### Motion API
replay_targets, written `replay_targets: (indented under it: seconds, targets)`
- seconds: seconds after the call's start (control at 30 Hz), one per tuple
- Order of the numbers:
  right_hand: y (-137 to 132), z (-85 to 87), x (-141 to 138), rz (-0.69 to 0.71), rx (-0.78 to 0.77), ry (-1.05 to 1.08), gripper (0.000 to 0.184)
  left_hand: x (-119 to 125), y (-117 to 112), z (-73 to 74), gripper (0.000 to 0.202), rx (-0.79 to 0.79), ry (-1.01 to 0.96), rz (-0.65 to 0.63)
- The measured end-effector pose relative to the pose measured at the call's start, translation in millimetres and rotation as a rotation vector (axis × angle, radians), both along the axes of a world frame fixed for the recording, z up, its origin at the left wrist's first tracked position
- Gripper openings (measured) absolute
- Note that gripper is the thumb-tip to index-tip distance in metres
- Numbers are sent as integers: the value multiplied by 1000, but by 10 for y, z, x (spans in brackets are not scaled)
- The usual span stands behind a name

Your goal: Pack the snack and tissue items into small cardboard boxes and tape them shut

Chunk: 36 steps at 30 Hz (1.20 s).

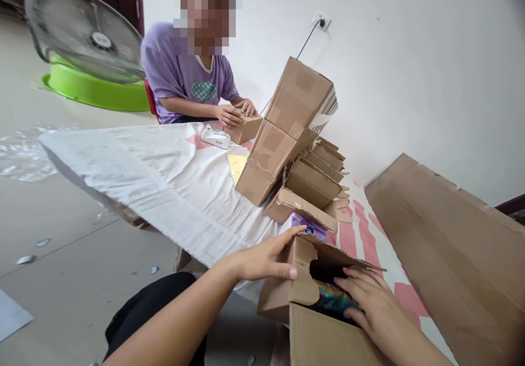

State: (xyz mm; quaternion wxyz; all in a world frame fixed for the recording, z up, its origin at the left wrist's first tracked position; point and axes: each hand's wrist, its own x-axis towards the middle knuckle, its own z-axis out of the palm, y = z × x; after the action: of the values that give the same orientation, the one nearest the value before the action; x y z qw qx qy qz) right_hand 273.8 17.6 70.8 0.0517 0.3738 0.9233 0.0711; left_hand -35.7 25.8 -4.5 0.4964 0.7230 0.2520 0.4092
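Observation:
An open cardboard box lies tilted at the table's near edge, its flaps spread. My left hand grips its left end, thumb on a side flap and index finger stretched along the upper edge; the other fingers are hidden. Into the opening reaches my right hand, fingers outstretched and apart. Beneath its fingertips is a shiny teal packet, mostly hidden inside the box. Whether those fingertips press on the packet cannot be made out. Just beyond the box sits a purple packet, partly covered by cardboard.
Closed boxes stand stacked beside a row of open boxes. Across the table, a person in a purple shirt handles a small box near a white tape dispenser. A large cardboard carton stands right; a fan is behind.

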Motion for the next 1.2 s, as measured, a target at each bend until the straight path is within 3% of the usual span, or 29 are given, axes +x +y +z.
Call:
replay_targets:
  seconds: [0.17,0.4,0.63,0.9,1.0,1.2]
  targets:
    - [23,50,-127,-72,-13,-26,34,74,-24,69,91,-48,-46,4]
    - [64,-5,-141,-67,-44,21,17,73,2,7,93,-5,15,73]
    - [32,-28,-162,-145,-190,88,14,12,-37,27,120,70,63,102]
    - [-17,-30,-211,-249,-242,88,16,10,-115,59,156,185,134,-7]
    - [-28,-42,-200,-260,-258,113,16,14,-101,43,159,194,172,-21]
    - [-2,-34,-204,-291,-287,178,13,98,-119,32,146,186,231,97]
